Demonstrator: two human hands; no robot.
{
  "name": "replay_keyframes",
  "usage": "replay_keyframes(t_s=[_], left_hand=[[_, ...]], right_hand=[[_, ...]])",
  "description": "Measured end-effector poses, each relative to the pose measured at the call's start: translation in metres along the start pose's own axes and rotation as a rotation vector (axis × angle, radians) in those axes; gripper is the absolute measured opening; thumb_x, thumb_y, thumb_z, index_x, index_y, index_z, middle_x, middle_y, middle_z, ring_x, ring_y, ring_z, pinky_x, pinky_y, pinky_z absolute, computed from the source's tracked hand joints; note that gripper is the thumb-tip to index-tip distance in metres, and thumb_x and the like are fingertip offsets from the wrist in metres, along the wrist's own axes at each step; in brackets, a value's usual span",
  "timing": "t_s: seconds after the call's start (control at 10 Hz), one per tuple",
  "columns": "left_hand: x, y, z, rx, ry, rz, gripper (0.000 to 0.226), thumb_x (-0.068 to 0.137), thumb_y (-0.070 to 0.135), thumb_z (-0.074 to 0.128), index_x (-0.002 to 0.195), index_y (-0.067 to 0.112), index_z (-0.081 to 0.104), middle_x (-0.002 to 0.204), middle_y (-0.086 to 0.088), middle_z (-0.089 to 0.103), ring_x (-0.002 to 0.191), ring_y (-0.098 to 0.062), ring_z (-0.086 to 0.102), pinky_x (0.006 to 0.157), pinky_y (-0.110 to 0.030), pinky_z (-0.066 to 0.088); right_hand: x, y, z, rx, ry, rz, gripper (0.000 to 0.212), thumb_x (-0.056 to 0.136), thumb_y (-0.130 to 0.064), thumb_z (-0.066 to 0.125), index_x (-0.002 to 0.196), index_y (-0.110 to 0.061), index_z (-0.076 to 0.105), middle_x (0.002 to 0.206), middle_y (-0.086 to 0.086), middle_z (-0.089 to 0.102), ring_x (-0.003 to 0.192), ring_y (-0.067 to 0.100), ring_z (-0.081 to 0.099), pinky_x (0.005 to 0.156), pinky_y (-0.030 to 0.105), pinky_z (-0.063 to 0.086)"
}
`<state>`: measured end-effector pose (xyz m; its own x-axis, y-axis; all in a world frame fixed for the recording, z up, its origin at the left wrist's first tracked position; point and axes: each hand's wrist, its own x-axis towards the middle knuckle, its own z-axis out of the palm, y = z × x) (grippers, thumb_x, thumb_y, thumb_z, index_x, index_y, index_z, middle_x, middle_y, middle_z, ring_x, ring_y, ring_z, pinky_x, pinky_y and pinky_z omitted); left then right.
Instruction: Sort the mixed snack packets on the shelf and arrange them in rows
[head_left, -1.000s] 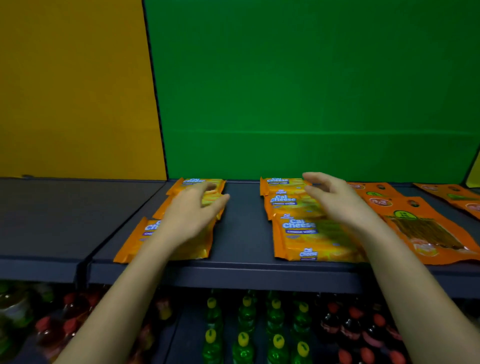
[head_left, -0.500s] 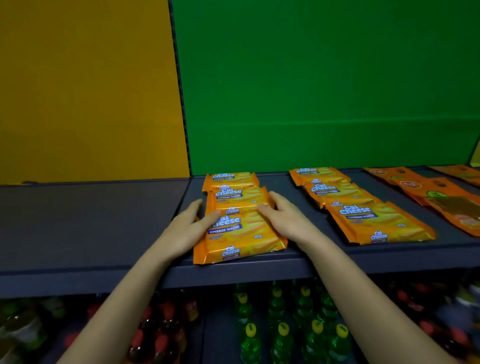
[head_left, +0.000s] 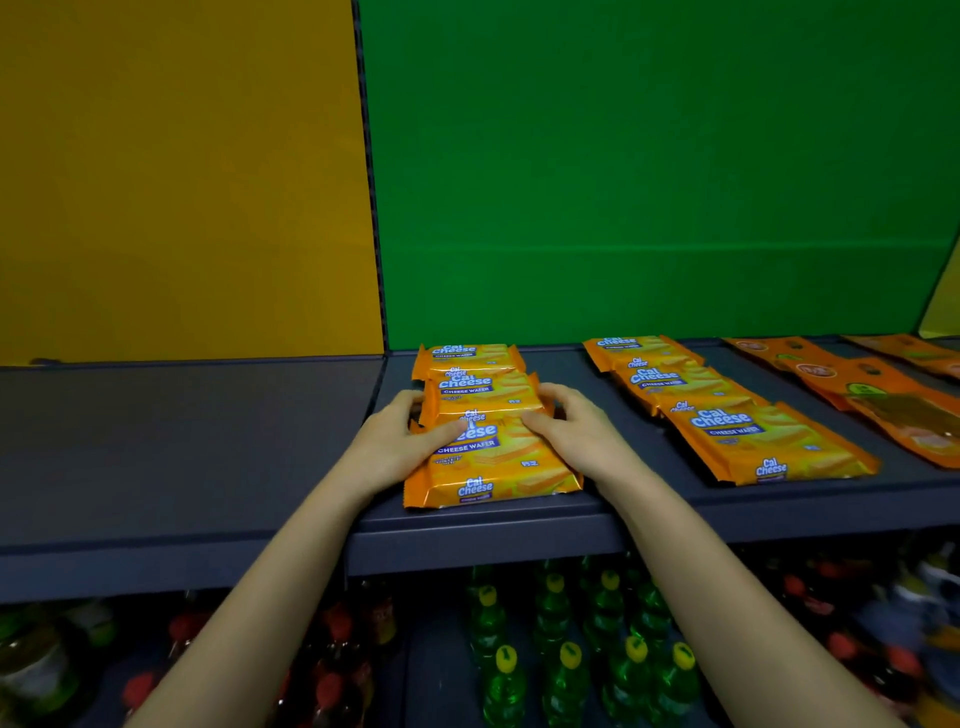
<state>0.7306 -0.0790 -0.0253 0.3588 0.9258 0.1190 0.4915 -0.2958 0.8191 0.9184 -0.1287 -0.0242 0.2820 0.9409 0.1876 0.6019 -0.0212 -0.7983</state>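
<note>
Dark grey shelf (head_left: 182, 441), green panel (head_left: 649, 182) and yellow panel (head_left: 182, 182) behind; left grip (head_left: 400, 441) and right grip (head_left: 571, 431) on the left wafer row (head_left: 498, 467).
Since half a second ago both grips have slid up from the front packet's sides and curled in. Left wafer row lies overlapped front to back, reaching the shelf's front edge. A second wafer row (head_left: 737, 431) lies apart to its right, with flat orange pouches (head_left: 883, 400) beyond. Left grip clamps the row's left edge, thumb on top; right grip clamps the right edge likewise. Bottles (head_left: 566, 670) stand below.
</note>
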Motion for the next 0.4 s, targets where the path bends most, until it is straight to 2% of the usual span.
replay_keyframes(t_s=[0.2,0.3,0.4], left_hand=[[0.001,-0.002,0.0,0.036,0.032,0.02,0.058,0.082,0.043,0.063,0.131,0.019,0.044,0.131,-0.002,0.056,0.097,-0.012,0.056,0.08,-0.027,0.045],[0.0,-0.002,-0.003,0.08,0.072,0.046,0.058,0.087,0.042,0.057,0.135,0.015,0.043,0.137,-0.005,0.052,0.112,-0.018,0.055,0.085,-0.026,0.042],[-0.005,0.007,-0.014,0.037,0.22,0.126,0.049,0.09,0.036,0.056,0.132,0.013,0.048,0.138,-0.006,0.051,0.125,-0.019,0.048,0.1,-0.03,0.036]], right_hand=[[-0.001,0.002,-0.001,0.07,0.007,0.034,0.047,0.09,-0.025,0.056,0.135,-0.016,0.046,0.137,0.006,0.049,0.121,0.023,0.051,0.104,0.041,0.04],[-0.003,0.005,-0.005,0.16,0.019,0.034,0.046,0.092,-0.022,0.054,0.136,-0.014,0.045,0.14,0.005,0.048,0.125,0.02,0.048,0.106,0.036,0.038],[-0.01,0.007,-0.019,0.24,0.078,-0.02,0.046,0.094,-0.014,0.052,0.139,-0.011,0.041,0.145,0.004,0.043,0.132,0.016,0.041,0.107,0.026,0.033]])
